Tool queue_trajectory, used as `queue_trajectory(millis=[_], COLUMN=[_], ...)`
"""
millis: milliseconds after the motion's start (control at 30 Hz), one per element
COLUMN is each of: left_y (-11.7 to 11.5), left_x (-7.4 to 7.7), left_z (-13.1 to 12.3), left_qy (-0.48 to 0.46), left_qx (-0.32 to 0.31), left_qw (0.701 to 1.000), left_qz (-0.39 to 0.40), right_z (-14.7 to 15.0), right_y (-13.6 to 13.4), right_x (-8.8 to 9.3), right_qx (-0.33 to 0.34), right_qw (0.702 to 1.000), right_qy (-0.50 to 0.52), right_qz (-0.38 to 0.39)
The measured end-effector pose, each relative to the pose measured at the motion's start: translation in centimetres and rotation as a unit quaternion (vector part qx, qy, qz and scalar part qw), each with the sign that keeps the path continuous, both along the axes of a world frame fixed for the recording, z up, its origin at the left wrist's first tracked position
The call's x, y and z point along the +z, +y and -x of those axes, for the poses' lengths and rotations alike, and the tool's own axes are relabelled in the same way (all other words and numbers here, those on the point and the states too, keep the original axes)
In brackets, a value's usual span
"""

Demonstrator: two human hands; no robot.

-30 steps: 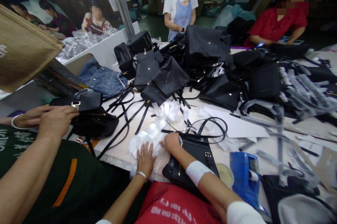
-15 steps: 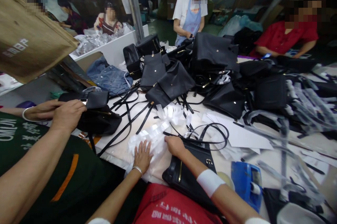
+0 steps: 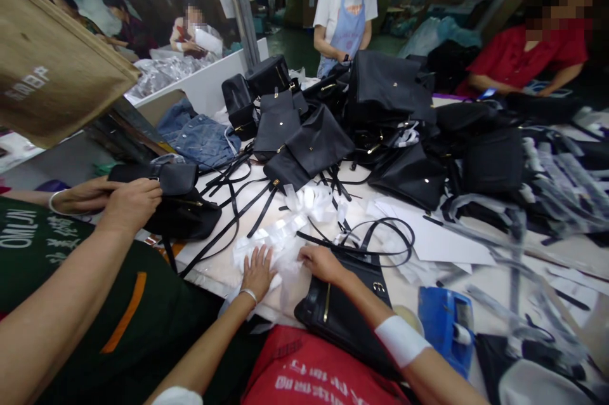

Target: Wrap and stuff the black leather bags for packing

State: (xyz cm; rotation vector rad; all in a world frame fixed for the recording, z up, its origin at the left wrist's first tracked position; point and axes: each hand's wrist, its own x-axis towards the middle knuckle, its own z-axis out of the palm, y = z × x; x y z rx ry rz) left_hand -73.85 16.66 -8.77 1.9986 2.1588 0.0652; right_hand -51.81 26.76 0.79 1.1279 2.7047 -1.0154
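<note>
My left hand (image 3: 258, 273) lies with its fingers spread on a bunch of thin white translucent wrapping (image 3: 271, 235) on the table. To its right, my right hand (image 3: 322, 264) is closed, fingertips pinched at the edge of that wrapping; what exactly sits between them is hard to make out. Under my right wrist lies a black bag (image 3: 316, 306) with a gold zipper and a small buckle, partly covered by my forearm. Thin black straps (image 3: 387, 222) loop behind my right hand. A tangle of white strips (image 3: 311, 200) lies just beyond the wrapping.
Black bags (image 3: 314, 138) are heaped across the table. At left, a co-worker's hands (image 3: 136, 202) hold another black bag (image 3: 185, 218). A blue tape dispenser (image 3: 445, 322) stands at right, near white sheets (image 3: 438, 237). A brown bag (image 3: 57, 56) hangs upper left; denim (image 3: 197, 135) lies behind.
My left hand has shifted slightly on the wrapping, which looks more bunched beside it. My right hand stays in almost the same place. The co-worker's hands at left barely move.
</note>
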Motion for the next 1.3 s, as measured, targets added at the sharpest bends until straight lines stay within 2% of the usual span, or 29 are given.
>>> queue_trajectory(millis=[100, 167, 200, 267, 367, 500, 600, 667, 733, 800, 933, 1100, 1233, 1267, 1300], left_y=[0.8, 1.3, 1.5, 1.8, 2.1, 2.0, 1.4, 1.1, 1.1, 1.4, 2.1, 2.0, 0.9, 0.5, 0.1], left_x=[2.3, 4.5, 5.6, 7.8, 10.2, 11.6, 12.1, 12.5, 13.0, 13.5, 13.6, 12.0, 9.9, 9.4, 8.9], left_z=[0.0, -0.7, -1.2, -2.6, -4.6, -5.7, -5.4, -5.1, -5.0, -5.1, -5.2, -4.4, -3.7, -3.5, -3.3], left_qy=[-0.09, -0.196, -0.264, -0.402, -0.545, -0.647, -0.669, -0.698, -0.739, -0.767, -0.78, -0.783, -0.77, -0.762, -0.746], left_qx=[0.026, 0.027, 0.02, 0.013, 0.028, 0.032, 0.09, 0.155, 0.211, 0.251, 0.316, 0.38, 0.426, 0.432, 0.434], left_qw=[0.995, 0.979, 0.963, 0.915, 0.834, 0.747, 0.707, 0.669, 0.624, 0.585, 0.54, 0.493, 0.475, 0.482, 0.502], left_qz=[-0.019, -0.055, -0.054, 0.001, 0.081, 0.146, 0.212, 0.203, 0.143, 0.075, 0.008, -0.013, 0.019, 0.037, 0.06], right_z=[-2.0, -2.6, -2.7, -2.3, -1.1, 0.3, 0.8, 1.2, 1.8, 2.7, 3.9, 0.7, -3.0, -3.6, -4.1], right_y=[-0.2, -0.4, -0.5, -0.7, -0.7, -0.3, -0.7, -1.8, -3.7, -5.9, -9.2, -9.7, -8.9, -8.7, -8.5], right_x=[0.0, -0.2, -0.3, -0.5, -0.5, -0.1, 0.6, 1.2, 1.9, 2.4, 3.4, 4.6, 4.7, 4.7, 4.7], right_qx=[-0.066, -0.153, -0.195, -0.255, -0.3, -0.346, -0.379, -0.405, -0.41, -0.381, -0.318, -0.29, -0.285, -0.286, -0.286], right_qw=[0.99, 0.952, 0.923, 0.873, 0.837, 0.799, 0.778, 0.754, 0.733, 0.74, 0.791, 0.811, 0.854, 0.868, 0.885], right_qy=[0.1, 0.205, 0.25, 0.302, 0.33, 0.356, 0.37, 0.379, 0.379, 0.364, 0.33, 0.267, 0.214, 0.201, 0.187], right_qz=[0.069, 0.17, 0.219, 0.285, 0.318, 0.338, 0.336, 0.352, 0.388, 0.419, 0.406, 0.432, 0.38, 0.352, 0.317])
